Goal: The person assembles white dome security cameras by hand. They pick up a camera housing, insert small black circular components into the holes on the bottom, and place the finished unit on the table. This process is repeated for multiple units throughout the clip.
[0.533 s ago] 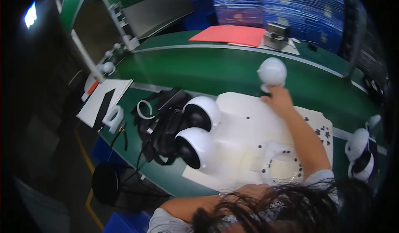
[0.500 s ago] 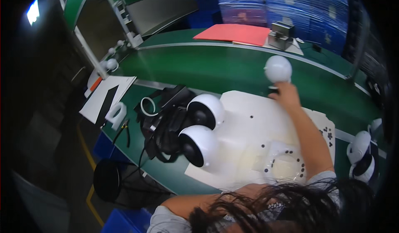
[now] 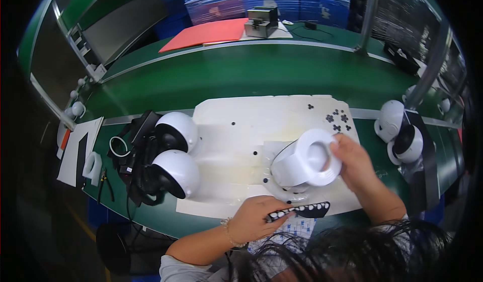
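Observation:
My right hand (image 3: pixel 353 162) grips the rim of a white round housing (image 3: pixel 292 165), tilted so that its ring-shaped end faces up. The housing stands over a clear ring-shaped piece (image 3: pixel 271 184) on the white mat (image 3: pixel 226 146); whether it rests there I cannot tell. Nearer to me, my left hand (image 3: pixel 259 217) is closed on one end of a black strip with white round spots (image 3: pixel 313 210). A printed white and blue sheet (image 3: pixel 297 227) lies below that strip. Small black flower-shaped pads (image 3: pixel 337 117) cluster at the mat's far right.
Two white ball-shaped cameras (image 3: pixel 176 169) stand left of the mat, beside black cables and adapters (image 3: pixel 146 156). Pliers (image 3: pixel 104 185) lie farther left. More white cameras (image 3: pixel 391 121) stand at right. A green conveyor belt (image 3: pixel 226 73) runs behind, with a metal box (image 3: pixel 260 23) beyond.
My view has turned right. My right hand has come back from a white ball on the belt and now holds a white housing over the mat. My left hand now shows, holding the spotted strip.

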`<state>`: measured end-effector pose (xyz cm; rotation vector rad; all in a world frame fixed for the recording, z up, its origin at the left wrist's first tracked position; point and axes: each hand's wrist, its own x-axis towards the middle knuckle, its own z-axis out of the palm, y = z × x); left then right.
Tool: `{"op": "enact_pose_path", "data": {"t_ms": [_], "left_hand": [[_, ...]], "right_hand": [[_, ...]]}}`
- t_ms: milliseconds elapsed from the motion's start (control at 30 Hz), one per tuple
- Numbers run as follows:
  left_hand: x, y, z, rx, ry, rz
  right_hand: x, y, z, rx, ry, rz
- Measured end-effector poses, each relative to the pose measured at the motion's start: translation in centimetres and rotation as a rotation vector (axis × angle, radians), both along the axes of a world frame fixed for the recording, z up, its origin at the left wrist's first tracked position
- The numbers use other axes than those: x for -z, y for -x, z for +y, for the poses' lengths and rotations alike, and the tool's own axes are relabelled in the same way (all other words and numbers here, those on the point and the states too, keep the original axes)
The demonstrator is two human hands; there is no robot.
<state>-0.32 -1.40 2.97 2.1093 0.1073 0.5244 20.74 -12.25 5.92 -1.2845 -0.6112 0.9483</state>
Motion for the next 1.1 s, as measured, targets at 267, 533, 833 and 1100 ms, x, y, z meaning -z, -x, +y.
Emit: {"op": "enact_pose_path", "data": {"t_ms": [267,533,833,1100], "left_hand": [[-0.2,0.1,-0.9,-0.219,0.115,-0.035],[-0.6,0.0,-1.1,-0.201,0.137,-0.047],[0.0,0.2,-0.3,-0.224,0.066,-0.078],[0.3,0.2,-0.4,-0.252,0.091,-0.113]], "right_hand": [[0.2,0.9,-3.9,0.117,-0.186,-1.109],[0.6,2.7,-3.4,-0.175,-0.373,-1.186],[0.2,1.6,-3.1,-0.186,-0.690,-1.372],[0.8,1.7,-3.9,-0.185,-0.444,-1.291]]}}
